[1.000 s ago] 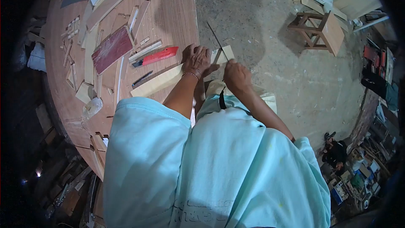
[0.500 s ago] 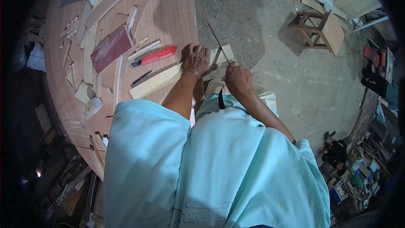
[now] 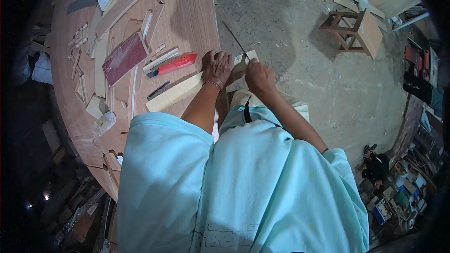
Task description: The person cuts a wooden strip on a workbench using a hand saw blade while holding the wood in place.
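Observation:
A pale wooden board (image 3: 180, 89) lies along the workbench edge, its far right end sticking out past the edge. My left hand (image 3: 219, 68) presses down on it, fingers curled over it. My right hand (image 3: 260, 78) is closed around the handle of a saw (image 3: 236, 40), whose thin dark blade shows nearly edge-on. The blade crosses the overhanging end of the board, pointing away and to the left. The handle is hidden in my fist. Behind the board lie a red and black tool (image 3: 177, 64) and a slim dark pen-like object (image 3: 158, 90).
The workbench (image 3: 192, 18) carries a dark red panel (image 3: 124, 59), several wood offcuts and a clear plastic container (image 3: 104, 122). A wooden stool (image 3: 354, 33) is on the concrete floor at the right. Another person (image 3: 375, 165) is at the lower right, beside clutter.
My right hand has moved a little left and slightly forward, and the saw has shifted left with it. My left hand stays on the board.

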Available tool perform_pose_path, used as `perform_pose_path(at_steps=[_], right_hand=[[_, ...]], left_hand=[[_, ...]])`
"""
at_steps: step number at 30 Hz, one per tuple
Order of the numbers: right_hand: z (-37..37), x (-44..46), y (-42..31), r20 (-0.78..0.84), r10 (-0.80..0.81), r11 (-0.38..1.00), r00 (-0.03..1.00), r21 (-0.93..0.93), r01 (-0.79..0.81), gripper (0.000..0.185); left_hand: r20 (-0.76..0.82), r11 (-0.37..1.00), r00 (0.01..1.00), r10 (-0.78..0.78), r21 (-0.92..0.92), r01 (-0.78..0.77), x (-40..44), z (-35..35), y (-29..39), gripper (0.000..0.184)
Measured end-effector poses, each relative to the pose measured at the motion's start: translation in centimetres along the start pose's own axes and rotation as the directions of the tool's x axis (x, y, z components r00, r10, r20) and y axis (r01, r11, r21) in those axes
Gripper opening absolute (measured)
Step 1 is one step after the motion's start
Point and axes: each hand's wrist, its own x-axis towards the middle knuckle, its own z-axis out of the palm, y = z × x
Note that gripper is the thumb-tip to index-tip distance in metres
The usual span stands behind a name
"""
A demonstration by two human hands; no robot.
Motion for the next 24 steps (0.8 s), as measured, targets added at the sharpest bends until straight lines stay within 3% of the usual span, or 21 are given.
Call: perform_pose_path(at_steps=[3, 5, 10, 12, 14, 16, 19, 22, 23, 24], right_hand=[[0.8, 1.6, -0.4, -0.046, -0.017, 1.0, 0.999, -0.014, 0.017, 0.015], [0.4, 0.1, 0.1, -0.001, 0.022, 1.0, 1.0, -0.018, -0.022, 0.017], [-0.4, -1.7, 0.1, 0.102, 0.168, 0.986, 0.98, -0.025, -0.167, 0.019], [1.5, 0.2, 0.7, -0.04, -0.032, 0.997, 0.999, -0.068, 0.029, 0.013], [1.1, 1.6, -0.1, -0.003, -0.033, 0.997, 0.999, -0.064, 0.032, 0.013], [0.3, 1.3, -0.6, 0.038, -0.024, 0.998, 0.999, -0.054, 0.026, 0.013], [-0.7, -1.4, -0.1, -0.022, -0.037, 0.999, 0.999, -0.01, 0.037, 0.016], [-0.8, -2.1, -0.1, 0.025, 0.145, 0.988, 0.989, 0.044, -0.146, 0.019], [-0.6, -1.5, -0.1, 0.021, 0.145, 0.988, 0.989, 0.045, -0.146, 0.019], [-0.4, -0.8, 0.0, -0.06, 0.024, 0.997, 0.998, 0.077, -0.019, 0.019]], left_hand=[[-0.107, 0.996, 0.991, 0.078, 0.043, -0.074, -0.2, 0.4, -0.6, 0.01], [0.003, 0.999, 1.0, 0.025, 0.043, -0.025, 0.0, -0.2, -0.1, 0.011], [0.064, 0.999, 0.997, -0.031, 0.009, 0.031, 0.0, -1.4, 0.5, 0.014], [0.051, 1.0, 0.999, -0.013, 0.029, 0.011, 0.0, 0.2, -0.2, 0.014], [-0.095, 0.993, 0.993, 0.074, 0.098, -0.064, -0.3, 1.6, -0.9, 0.013], [-0.047, 0.994, 0.997, 0.066, 0.094, -0.061, -0.2, 0.5, -0.7, 0.013], [0.019, 1.0, 1.0, -0.004, 0.015, 0.003, 0.2, -0.6, 0.2, 0.013], [0.046, 0.998, 0.998, -0.048, -0.039, 0.05, 0.1, -1.2, 0.4, 0.014], [0.04, 0.999, 0.998, -0.042, -0.033, 0.043, 0.3, -1.4, 0.4, 0.015], [0.04, 0.999, 0.998, -0.038, -0.031, 0.04, 0.2, -1.2, 0.3, 0.015]])
